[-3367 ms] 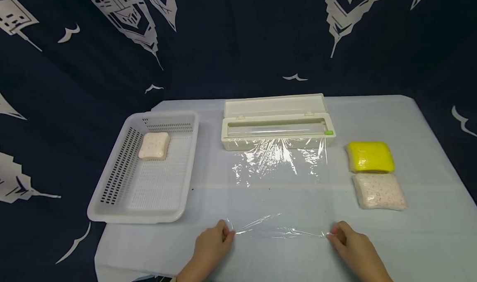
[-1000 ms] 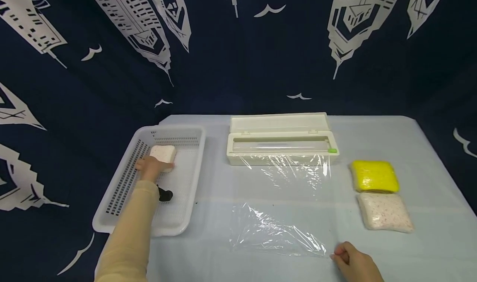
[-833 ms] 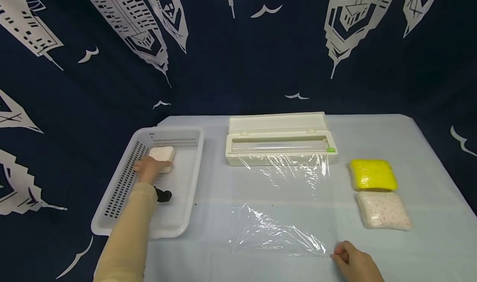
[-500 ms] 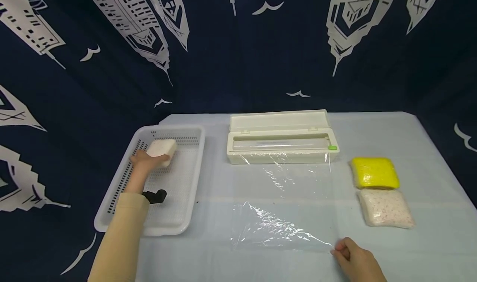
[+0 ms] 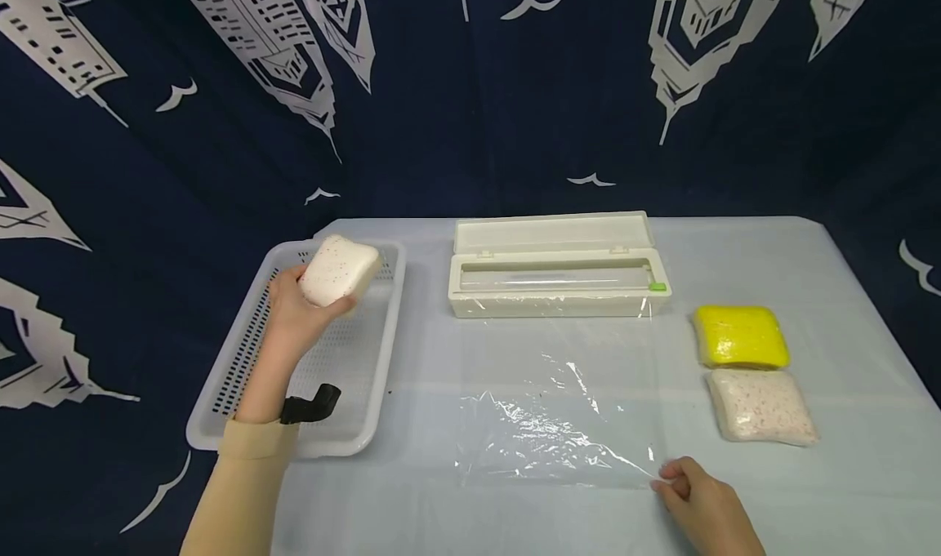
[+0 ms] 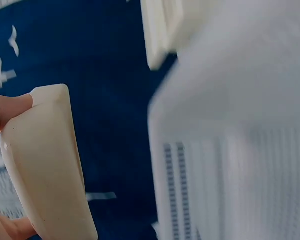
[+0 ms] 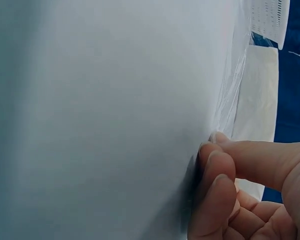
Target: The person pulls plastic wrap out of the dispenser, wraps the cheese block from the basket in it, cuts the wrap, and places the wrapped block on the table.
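Note:
My left hand grips a cream, speckled bar of soap above the white basket, tilted. In the left wrist view a fingertip and the thumb hold opposite ends of the soap. At the front right, my right hand pinches the near right corner of a clear sheet of cling film between thumb and fingers. The film runs across the table from a cream dispenser box with its lid up. In the right wrist view the film stretches away from the fingertips.
To the right of the film lie a yellow block and a pale speckled block, both with a shiny wrapping. A dark blue patterned cloth hangs behind the white-covered table.
My left hand let go of the film's left corner, reached into the basket, took hold of the soap and lifted it. My right hand keeps its corner; the film's left part lies creased.

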Tool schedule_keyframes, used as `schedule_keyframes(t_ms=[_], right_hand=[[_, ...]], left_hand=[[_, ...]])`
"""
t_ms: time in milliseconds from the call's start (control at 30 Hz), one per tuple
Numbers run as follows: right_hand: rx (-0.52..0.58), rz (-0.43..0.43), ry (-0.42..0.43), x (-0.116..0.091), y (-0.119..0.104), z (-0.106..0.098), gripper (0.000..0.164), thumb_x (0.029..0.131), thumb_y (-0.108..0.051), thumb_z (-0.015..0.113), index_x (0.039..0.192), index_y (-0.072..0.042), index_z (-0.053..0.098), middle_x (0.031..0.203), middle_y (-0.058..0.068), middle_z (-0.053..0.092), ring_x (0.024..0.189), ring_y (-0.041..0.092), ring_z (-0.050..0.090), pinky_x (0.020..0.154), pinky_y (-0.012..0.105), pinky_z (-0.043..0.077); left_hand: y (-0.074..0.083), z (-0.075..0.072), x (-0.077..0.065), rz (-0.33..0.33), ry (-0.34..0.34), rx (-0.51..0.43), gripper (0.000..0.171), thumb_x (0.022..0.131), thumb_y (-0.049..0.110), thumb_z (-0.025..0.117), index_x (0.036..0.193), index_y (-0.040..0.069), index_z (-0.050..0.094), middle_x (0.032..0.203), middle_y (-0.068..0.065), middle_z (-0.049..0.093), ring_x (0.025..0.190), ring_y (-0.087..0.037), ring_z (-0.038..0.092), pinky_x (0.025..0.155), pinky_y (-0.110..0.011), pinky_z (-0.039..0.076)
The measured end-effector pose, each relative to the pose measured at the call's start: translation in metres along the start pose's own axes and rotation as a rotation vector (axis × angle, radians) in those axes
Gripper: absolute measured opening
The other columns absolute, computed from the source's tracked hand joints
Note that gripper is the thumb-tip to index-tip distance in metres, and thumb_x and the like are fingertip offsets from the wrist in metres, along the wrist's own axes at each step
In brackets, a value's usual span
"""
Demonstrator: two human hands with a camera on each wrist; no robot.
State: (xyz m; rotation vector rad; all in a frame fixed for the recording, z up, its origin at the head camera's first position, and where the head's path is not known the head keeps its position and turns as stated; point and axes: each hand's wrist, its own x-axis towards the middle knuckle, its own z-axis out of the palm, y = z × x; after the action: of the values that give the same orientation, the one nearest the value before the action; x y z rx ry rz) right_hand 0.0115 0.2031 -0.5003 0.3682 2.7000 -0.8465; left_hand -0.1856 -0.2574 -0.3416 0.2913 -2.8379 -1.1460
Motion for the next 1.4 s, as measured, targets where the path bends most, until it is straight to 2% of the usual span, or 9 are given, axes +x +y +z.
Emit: schedule_keyframes(t_ms=[67,200,300,433,633,833,1033,1167,1400], right_hand=[[0.003,0.003,0.001,0.0,-0.001,-0.001,0.021,0.088,-0.014,0.07,0.1,0.0,0.062,0.071,-0.002,0.061,0.063,0.013,0.051,0.059,0.028,0.042],[0.005,0.0,0.005,-0.001,-0.001,-0.001,0.023,0.088,-0.014,0.07,0.103,0.001,0.062,0.071,-0.002,0.06,0.062,0.013,0.05,0.058,0.026,0.041],[-0.003,-0.018,0.006,-0.001,-0.002,-0.002,0.023,0.088,-0.015,0.07,0.103,0.001,0.062,0.071,-0.002,0.06,0.062,0.012,0.05,0.057,0.025,0.042],[-0.015,-0.051,0.006,0.0,-0.002,-0.004,0.022,0.089,-0.015,0.07,0.103,0.0,0.062,0.071,-0.003,0.059,0.062,0.011,0.049,0.058,0.025,0.042],[-0.017,-0.064,0.003,-0.001,-0.003,-0.005,0.023,0.089,-0.015,0.07,0.104,0.0,0.062,0.072,-0.003,0.059,0.063,0.01,0.05,0.059,0.024,0.043],[-0.008,-0.099,0.064,-0.002,-0.003,-0.003,0.02,0.088,-0.014,0.071,0.101,-0.001,0.064,0.072,-0.004,0.061,0.063,0.008,0.05,0.059,0.025,0.044],[-0.017,-0.12,0.095,0.001,-0.006,-0.005,0.015,0.087,-0.014,0.072,0.093,-0.002,0.065,0.071,-0.003,0.061,0.062,0.008,0.049,0.057,0.025,0.043],[-0.014,-0.1,0.07,0.003,-0.011,-0.007,0.012,0.086,-0.012,0.071,0.091,-0.003,0.065,0.071,-0.003,0.06,0.062,0.008,0.048,0.057,0.024,0.041],[-0.016,-0.06,0.034,0.003,-0.014,-0.008,0.013,0.088,-0.012,0.07,0.093,-0.003,0.064,0.071,-0.002,0.058,0.063,0.011,0.048,0.058,0.025,0.04]], left_hand=[[0.008,0.006,-0.009,0.04,-0.017,-0.017,0.085,0.077,0.016,0.08,0.143,-0.009,0.033,0.141,-0.029,0.031,0.126,-0.039,0.034,0.102,-0.053,0.038],[0.021,0.024,-0.028,0.103,-0.096,-0.033,0.087,0.077,0.018,0.081,0.145,-0.006,0.031,0.141,-0.026,0.031,0.121,-0.034,0.037,0.1,-0.049,0.039],[0.028,0.04,-0.042,0.151,-0.179,-0.043,0.09,0.077,0.021,0.083,0.146,-0.003,0.03,0.142,-0.023,0.032,0.117,-0.032,0.041,0.098,-0.048,0.042],[0.036,0.067,-0.06,0.229,-0.265,-0.059,0.094,0.072,0.022,0.086,0.146,0.0,0.033,0.143,-0.019,0.034,0.121,-0.032,0.046,0.102,-0.052,0.044],[0.038,0.117,-0.081,0.349,-0.368,-0.106,0.093,0.069,0.021,0.089,0.144,0.002,0.038,0.139,-0.018,0.039,0.125,-0.033,0.046,0.105,-0.054,0.043],[0.035,0.158,-0.097,0.362,-0.516,-0.109,0.093,0.069,0.022,0.088,0.145,0.003,0.039,0.14,-0.017,0.039,0.126,-0.03,0.045,0.105,-0.051,0.043],[0.038,0.175,-0.1,0.392,-0.548,-0.079,0.092,0.07,0.022,0.088,0.146,0.005,0.039,0.141,-0.015,0.039,0.127,-0.027,0.044,0.106,-0.048,0.043],[0.039,0.182,-0.099,0.411,-0.56,-0.04,0.092,0.07,0.021,0.088,0.146,0.007,0.04,0.141,-0.013,0.04,0.128,-0.025,0.043,0.106,-0.045,0.043],[0.036,0.193,-0.096,0.428,-0.621,0.006,0.094,0.069,0.019,0.089,0.148,0.009,0.039,0.143,-0.012,0.041,0.126,-0.025,0.047,0.103,-0.043,0.045]])
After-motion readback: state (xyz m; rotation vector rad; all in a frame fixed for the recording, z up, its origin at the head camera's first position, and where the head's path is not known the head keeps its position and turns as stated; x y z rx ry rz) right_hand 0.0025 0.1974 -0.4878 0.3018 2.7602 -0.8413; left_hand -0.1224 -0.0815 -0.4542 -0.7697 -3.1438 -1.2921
